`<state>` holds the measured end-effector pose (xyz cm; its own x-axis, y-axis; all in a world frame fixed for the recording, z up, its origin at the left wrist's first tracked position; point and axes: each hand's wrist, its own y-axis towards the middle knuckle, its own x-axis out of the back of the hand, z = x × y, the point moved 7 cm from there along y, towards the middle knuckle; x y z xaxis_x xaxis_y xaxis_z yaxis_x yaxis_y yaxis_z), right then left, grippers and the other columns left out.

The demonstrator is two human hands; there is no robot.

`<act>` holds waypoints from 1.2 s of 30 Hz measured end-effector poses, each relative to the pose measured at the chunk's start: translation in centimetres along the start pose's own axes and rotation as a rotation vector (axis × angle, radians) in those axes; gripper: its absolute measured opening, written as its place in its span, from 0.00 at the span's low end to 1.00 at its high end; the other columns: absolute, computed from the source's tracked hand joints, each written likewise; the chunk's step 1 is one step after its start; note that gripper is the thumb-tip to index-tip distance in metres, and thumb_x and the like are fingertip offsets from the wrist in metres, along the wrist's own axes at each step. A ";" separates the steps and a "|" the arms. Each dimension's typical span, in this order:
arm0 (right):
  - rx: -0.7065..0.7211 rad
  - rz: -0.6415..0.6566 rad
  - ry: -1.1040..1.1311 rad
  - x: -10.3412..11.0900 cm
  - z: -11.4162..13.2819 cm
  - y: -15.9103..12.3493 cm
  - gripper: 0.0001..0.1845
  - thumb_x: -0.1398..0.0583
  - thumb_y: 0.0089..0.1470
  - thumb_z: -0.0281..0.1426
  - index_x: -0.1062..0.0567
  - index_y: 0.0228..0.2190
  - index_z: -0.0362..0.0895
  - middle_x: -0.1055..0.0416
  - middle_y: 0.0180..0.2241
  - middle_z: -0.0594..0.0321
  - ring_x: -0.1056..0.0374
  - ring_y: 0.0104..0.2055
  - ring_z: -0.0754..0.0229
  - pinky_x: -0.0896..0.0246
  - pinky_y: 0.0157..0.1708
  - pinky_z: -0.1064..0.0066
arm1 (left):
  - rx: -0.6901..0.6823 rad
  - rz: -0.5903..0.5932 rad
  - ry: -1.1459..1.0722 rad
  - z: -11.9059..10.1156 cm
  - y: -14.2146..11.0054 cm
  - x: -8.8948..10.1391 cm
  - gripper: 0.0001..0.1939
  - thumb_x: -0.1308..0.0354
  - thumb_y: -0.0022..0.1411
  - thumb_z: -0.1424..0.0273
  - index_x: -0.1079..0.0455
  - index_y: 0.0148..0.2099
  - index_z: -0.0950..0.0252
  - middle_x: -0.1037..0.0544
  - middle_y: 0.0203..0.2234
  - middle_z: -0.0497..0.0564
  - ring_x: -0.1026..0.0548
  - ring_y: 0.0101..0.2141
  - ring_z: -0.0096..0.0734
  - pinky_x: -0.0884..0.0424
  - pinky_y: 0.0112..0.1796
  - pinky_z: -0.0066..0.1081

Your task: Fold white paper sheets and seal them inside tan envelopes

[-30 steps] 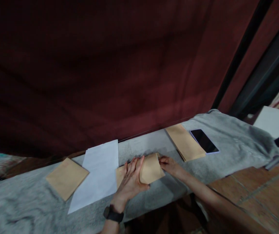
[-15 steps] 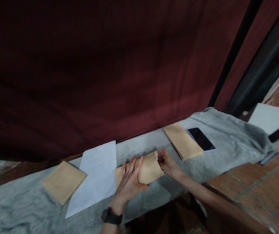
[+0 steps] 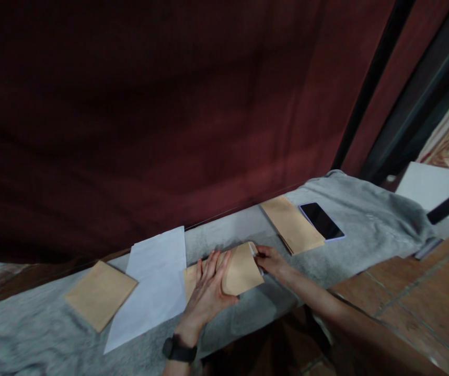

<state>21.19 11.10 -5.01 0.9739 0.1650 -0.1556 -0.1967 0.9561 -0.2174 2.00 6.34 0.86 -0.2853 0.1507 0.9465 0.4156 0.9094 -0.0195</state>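
A tan paper envelope (image 3: 243,271) lies on the grey cloth, its right end open with a thin edge of white paper (image 3: 252,249) showing in the mouth. My left hand (image 3: 211,284) rests flat on the envelope with fingers spread, pressing it down; a black watch is on that wrist. At the open end, my right hand (image 3: 270,261) has its fingers closed on the white paper, the fingertips partly inside the envelope and hidden. How far in the paper reaches cannot be seen.
White sheets (image 3: 153,292) lie to the left, beside another tan envelope (image 3: 101,295). A stack of tan envelopes (image 3: 292,224) and a phone (image 3: 321,220) sit to the right. A dark red curtain (image 3: 208,130) hangs behind the cloth-covered surface (image 3: 373,224). Floor tiles (image 3: 416,292) show at right.
My right fingers have pushed slightly deeper into the envelope's mouth and straightened a little. My left hand stays on the envelope. The view has shifted slightly.
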 end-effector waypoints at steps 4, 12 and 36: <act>0.003 -0.007 0.079 0.1 0.8 -0.5 0.10 0.36 0.39 0.35 0.24 0.28 0.43 0.28 0.23 0.67 0.37 0.23 0.65 0.44 0.23 0.74 | -0.016 -0.076 -0.070 -0.2 0.0 0.7 0.56 0.31 0.54 0.58 0.62 0.74 0.52 0.57 0.73 0.58 0.60 0.71 0.54 0.66 0.66 0.60; -0.069 -0.168 0.308 1.5 1.3 -1.0 0.17 0.33 0.34 0.37 0.25 0.31 0.46 0.23 0.32 0.61 0.27 0.35 0.56 0.32 0.34 0.67 | 0.440 -0.663 -0.489 2.7 -1.0 1.9 0.35 0.42 0.64 0.57 0.47 0.69 0.56 0.48 0.68 0.59 0.44 0.67 0.49 0.41 0.63 0.47; -0.047 -0.075 0.186 -0.8 0.1 -3.0 0.22 0.31 0.39 0.42 0.24 0.39 0.50 0.22 0.34 0.62 0.26 0.33 0.54 0.29 0.35 0.63 | 0.638 -0.386 -1.476 -3.3 -1.0 -5.1 0.51 0.31 0.52 0.68 0.53 0.72 0.57 0.21 0.42 0.48 0.22 0.34 0.35 0.25 0.35 0.34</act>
<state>21.02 8.13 -4.17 0.9493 0.0419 -0.3115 -0.1334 0.9510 -0.2788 5.84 3.37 -2.93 -0.9579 -0.2321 -0.1688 -0.1633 0.9245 -0.3444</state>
